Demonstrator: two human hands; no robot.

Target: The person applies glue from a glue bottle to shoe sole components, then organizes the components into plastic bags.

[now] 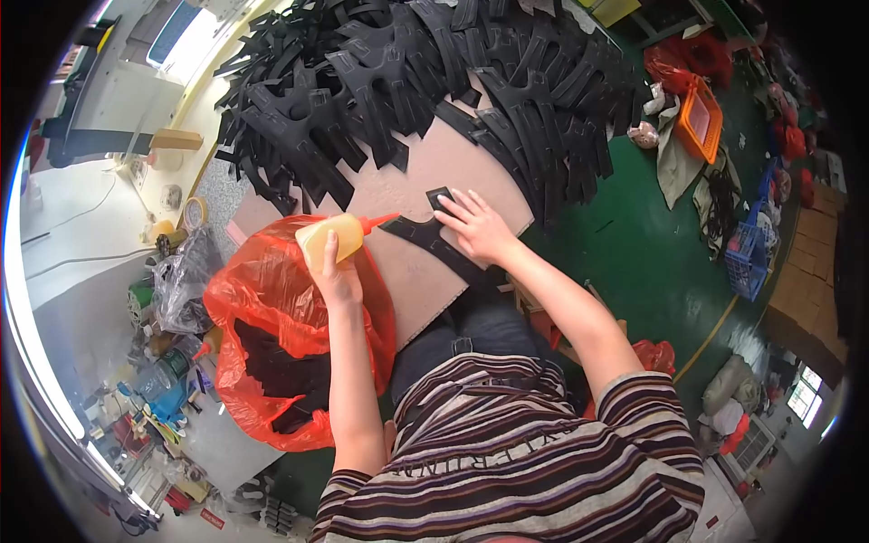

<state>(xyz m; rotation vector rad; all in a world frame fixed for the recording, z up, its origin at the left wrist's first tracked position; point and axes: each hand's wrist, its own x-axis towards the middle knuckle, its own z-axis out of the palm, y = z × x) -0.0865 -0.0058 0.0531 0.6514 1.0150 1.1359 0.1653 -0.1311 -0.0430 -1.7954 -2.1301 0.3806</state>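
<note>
My left hand [337, 276] is wrapped round a yellowish squeeze bottle [328, 240]. The bottle's red nozzle [378, 220] points right, near one end of a black cut piece [421, 237]. That piece lies on the pinkish board [407, 285] in front of my body. My right hand [472, 226] rests on the piece's other side, fingers stretched out, with the fingertips at a small dark square end [439, 197]. Many similar black pieces [389, 68] are heaped over the far part of the board.
A red plastic bag [262, 281] with dark material inside stands at the board's left. Further left is a cluttered bench with a tape roll [195, 213]. On the green floor at right are an orange basket [700, 118] and a blue basket [746, 261].
</note>
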